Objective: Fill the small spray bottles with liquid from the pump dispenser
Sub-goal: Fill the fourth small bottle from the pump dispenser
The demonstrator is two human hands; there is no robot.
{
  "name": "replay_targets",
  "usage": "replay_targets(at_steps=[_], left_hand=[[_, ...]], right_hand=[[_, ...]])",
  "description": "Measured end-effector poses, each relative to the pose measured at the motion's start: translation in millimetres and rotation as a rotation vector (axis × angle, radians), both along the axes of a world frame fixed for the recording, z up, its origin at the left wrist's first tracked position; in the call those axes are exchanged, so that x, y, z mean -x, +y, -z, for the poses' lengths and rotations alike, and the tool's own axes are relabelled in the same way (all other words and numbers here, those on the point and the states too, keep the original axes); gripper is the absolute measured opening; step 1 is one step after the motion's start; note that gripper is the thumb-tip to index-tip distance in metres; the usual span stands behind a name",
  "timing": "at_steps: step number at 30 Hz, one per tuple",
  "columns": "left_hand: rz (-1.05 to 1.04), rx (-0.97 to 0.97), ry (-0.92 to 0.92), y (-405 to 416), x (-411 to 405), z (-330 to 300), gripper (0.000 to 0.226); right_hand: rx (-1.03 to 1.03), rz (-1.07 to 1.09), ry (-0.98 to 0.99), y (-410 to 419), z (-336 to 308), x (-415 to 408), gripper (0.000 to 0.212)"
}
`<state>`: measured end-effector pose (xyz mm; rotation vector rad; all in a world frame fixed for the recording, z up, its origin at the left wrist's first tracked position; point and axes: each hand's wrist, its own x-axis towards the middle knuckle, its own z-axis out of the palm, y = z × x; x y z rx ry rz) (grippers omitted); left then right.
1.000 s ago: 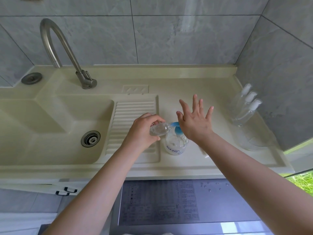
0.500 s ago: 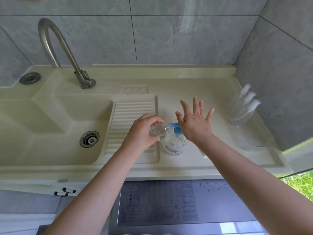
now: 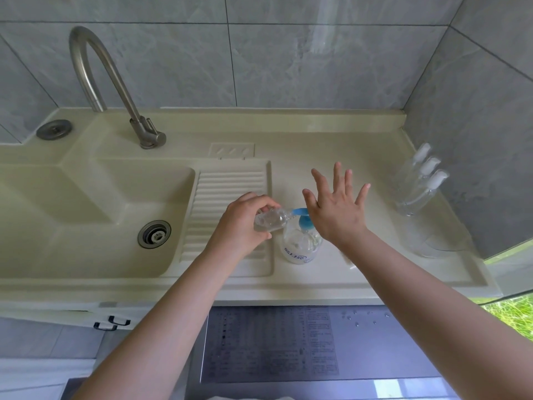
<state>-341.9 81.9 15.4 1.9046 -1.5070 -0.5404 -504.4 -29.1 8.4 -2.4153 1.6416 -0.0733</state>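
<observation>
The small spray bottle [image 3: 269, 221] lies on its side in the left hand [image 3: 242, 223], whose fingers curl around it and hold it tight. Its open mouth points to 3 o'clock and touches the blue spout of the pump dispenser [image 3: 300, 241]. The dispenser stands on the pale counter [image 3: 331, 157], just right of the ribbed washboard [image 3: 227, 197]. The right hand [image 3: 336, 209] is flat, with all its fingers spread wide and straight, and its palm sits over the blue pump top. It holds nothing. Compared with a second ago, almost nothing is different: the left hand still holds the bottle at the spout and the right hand still stays over the pump in the same spot. Three more spray bottles [image 3: 418, 180] with white tops lean together in a clear holder [image 3: 432, 241] at about 3 o'clock from the hands, well apart from them. The sink [image 3: 86, 215] with its drain [image 3: 154, 234] is at 9 o'clock, and the bent metal tap [image 3: 115, 90] is at about 11 o'clock.
</observation>
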Motion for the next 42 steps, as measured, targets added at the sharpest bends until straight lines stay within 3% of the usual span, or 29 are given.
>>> replay_targets(at_steps=[20,42], left_hand=[[0.019,0.004,0.006,-2.4,-0.9,0.7,0.060],[0.009,-0.013,0.006,-3.2,2.5,-2.8,0.059]], right_hand=[[0.094,-0.053,0.044,0.5,-1.4,-0.1,0.054],[0.058,-0.032,-0.055,-0.3,-2.0,0.4,0.058]])
